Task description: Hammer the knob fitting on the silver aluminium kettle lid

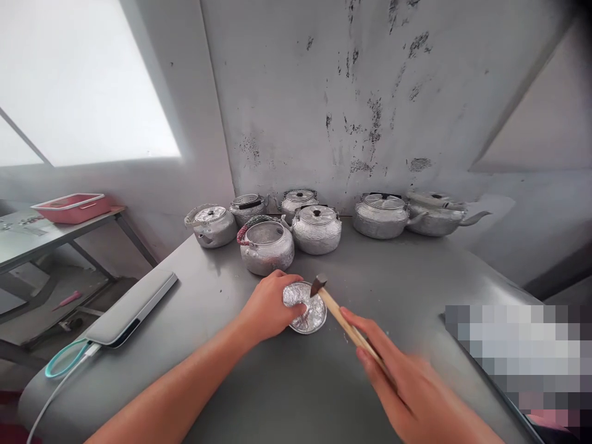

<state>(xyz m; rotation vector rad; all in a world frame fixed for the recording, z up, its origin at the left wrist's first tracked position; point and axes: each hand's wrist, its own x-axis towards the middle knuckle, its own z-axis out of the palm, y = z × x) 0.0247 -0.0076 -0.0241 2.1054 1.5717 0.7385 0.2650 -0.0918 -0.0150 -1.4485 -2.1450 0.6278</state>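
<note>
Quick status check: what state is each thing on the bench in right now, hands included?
Left hand: pressing the small hammered silver lid flat on the grey metal table.
Right hand: gripping the wooden-handled hammer, head at the lid.
Nearest silver kettle with the pink-wrapped handle: upright, open, lidless.
Other five silver kettles: upright, lids on.
Grey flat device: lying at the table edge, cable attached.
Pink tray: on the side table.

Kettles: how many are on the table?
6 kettles, along the wall: left, two behind, lidless one in front, centre, right. A seventh vessel may also be one.
</note>
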